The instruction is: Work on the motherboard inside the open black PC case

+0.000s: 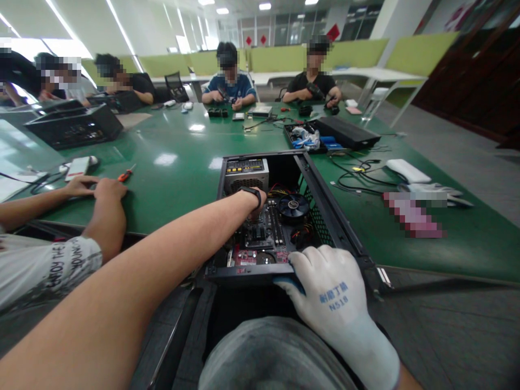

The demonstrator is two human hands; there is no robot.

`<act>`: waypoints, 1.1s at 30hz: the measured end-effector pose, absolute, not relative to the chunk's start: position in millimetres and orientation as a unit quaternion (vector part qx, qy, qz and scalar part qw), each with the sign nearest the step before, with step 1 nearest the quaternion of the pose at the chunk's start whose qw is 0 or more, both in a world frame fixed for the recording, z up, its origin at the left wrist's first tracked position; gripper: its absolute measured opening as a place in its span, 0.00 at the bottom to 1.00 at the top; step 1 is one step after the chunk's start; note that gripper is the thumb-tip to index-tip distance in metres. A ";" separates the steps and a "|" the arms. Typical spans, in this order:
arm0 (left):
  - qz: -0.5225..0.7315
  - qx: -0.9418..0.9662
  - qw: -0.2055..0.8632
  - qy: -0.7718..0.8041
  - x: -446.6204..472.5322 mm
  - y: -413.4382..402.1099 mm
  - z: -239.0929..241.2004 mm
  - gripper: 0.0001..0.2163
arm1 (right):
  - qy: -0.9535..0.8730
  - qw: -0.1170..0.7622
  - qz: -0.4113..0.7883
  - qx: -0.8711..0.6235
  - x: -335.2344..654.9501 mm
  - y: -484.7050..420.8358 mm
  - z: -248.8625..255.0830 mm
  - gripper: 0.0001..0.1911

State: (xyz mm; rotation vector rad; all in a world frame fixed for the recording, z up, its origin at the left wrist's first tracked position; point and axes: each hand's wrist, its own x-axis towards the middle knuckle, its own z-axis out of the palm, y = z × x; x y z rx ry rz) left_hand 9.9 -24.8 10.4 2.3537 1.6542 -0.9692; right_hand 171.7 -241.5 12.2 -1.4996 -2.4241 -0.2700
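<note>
An open black computer case (345, 241) lies on the near edge of the green table, its inside facing up. My bare left hand (260, 199), with a dark band at the wrist, reaches into it over the motherboard (260, 238); its fingers are mostly hidden. In a white glove, my right hand (325, 276) grips the near rim of the case, thumb below the edge. Inside the case I see a grey power supply (247, 172) at the far left, a round black fan (293, 206) to the right, a red circuit board (247, 257) near the front, and thin coloured cables.
At left, a co-worker's hands rest near an orange screwdriver (125, 174). Another black case (75, 127) stands beyond. Rightward on the green table (179, 141) lie cables (353, 173), a white glove (434, 190) and a blurred pink item (414, 216). Other people sit across.
</note>
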 end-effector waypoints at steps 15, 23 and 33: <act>-0.324 0.775 0.042 0.541 12.0 -31.4 17.8 0.28 | -0.838 0.150 -0.095 -0.516 169.7 -240.8 12.9 0.14; -0.340 0.782 0.022 0.522 11.4 -31.9 17.4 0.29 | -0.838 0.150 -0.100 -0.515 170.0 -240.4 13.2 0.15; -0.322 0.778 0.051 0.537 15.6 -34.2 20.5 0.26 | -0.840 0.145 -0.107 -0.512 170.6 -239.9 12.1 0.16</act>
